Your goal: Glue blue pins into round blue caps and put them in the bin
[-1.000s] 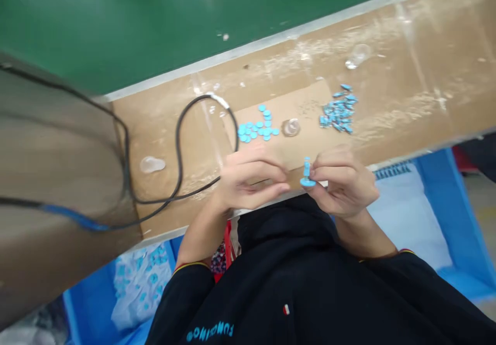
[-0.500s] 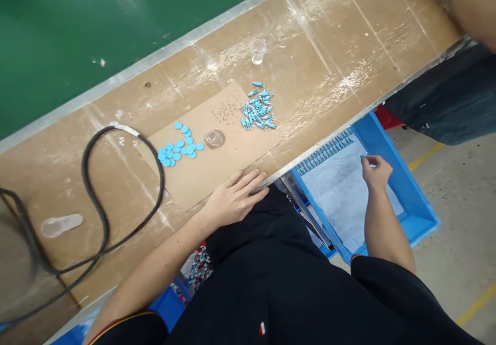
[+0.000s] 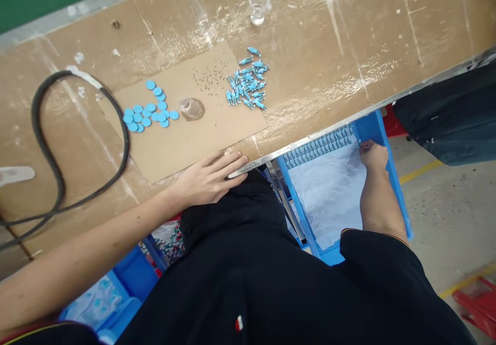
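My left hand [image 3: 207, 178] lies flat with its fingers stretched out over the table's near edge and the cardboard sheet [image 3: 182, 151], holding nothing. Down to the right, my right hand [image 3: 374, 156] is pinched on a small blue figure [image 3: 360, 143], mostly hidden by the fingers. It is inside a blue tray [image 3: 397, 190], at the right end of rows of similar blue figures [image 3: 318, 146] on a white liner [image 3: 325, 190]. A loose pile of blue figures [image 3: 248, 84] lies partly on the cardboard, near scattered tiny dark bits [image 3: 211, 79], blue discs [image 3: 151, 108] and a small clear cup [image 3: 189, 107].
A clear cup [image 3: 258, 6] stands farther back on the table [image 3: 302, 61]. A black cable [image 3: 46, 149] loops across the left side. Another person's dark-clothed leg [image 3: 457, 112] is at the right. Below the table sit blue bins [image 3: 135, 272]; a red stool [image 3: 478, 303] is lower right.
My right hand has moved the small blue figure down to the row's end in the tray. The view has shifted, and the other person's hand has left it. My left hand stays flat.
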A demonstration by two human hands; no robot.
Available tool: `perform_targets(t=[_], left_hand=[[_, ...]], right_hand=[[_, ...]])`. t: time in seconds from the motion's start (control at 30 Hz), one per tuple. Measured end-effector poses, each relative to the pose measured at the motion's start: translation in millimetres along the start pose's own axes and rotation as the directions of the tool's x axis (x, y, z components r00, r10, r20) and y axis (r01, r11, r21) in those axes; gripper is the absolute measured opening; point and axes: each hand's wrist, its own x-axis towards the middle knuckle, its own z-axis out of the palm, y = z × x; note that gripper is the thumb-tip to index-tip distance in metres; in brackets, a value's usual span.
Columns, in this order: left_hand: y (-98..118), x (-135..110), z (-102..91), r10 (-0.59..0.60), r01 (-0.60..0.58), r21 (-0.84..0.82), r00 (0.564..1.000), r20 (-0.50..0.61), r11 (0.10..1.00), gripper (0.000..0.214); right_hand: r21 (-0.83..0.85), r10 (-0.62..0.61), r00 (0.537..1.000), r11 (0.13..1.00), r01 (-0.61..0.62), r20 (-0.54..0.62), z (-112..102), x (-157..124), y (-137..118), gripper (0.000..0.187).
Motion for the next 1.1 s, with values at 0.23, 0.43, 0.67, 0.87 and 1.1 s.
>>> perform_targets(t=[0.23,0.43,0.67,0.87,1.1], left_hand=[[-0.7,-1.0,1.2,-0.011,0.011,0.003,0.999,0.044,1.0,0.04],[-0.4,0.2,-0.5,-0.032,0.035,-0.051,0.998,0.051,0.998,0.041],[-0.9,-0.3,-0.8,-0.046,0.052,-0.067,0.995,0.092,0.996,0.044],[-1.0,1.0,-2.8,-0.071,0.086,-0.125,0.991,0.115,0.988,0.042],[-0.8,3.4,-4.7,-0.106,0.133,-0.201,0.984,0.142,0.97,0.045]], right_hand=[[-0.084,0.006,0.996,0.996,0.002,0.09,-12.8,12.3,-11.2,0.031],[-0.096,0.017,0.995,0.995,-0.007,0.096,-12.8,13.0,-16.3,0.034],[-0.096,0.036,0.995,0.995,-0.026,0.098,-10.9,16.6,-18.6,0.035],[-0.059,0.038,0.995,0.998,-0.033,0.089,-10.9,18.0,-20.0,0.032],[0.048,0.036,0.997,0.998,-0.039,0.064,-7.6,21.5,-17.4,0.027]])
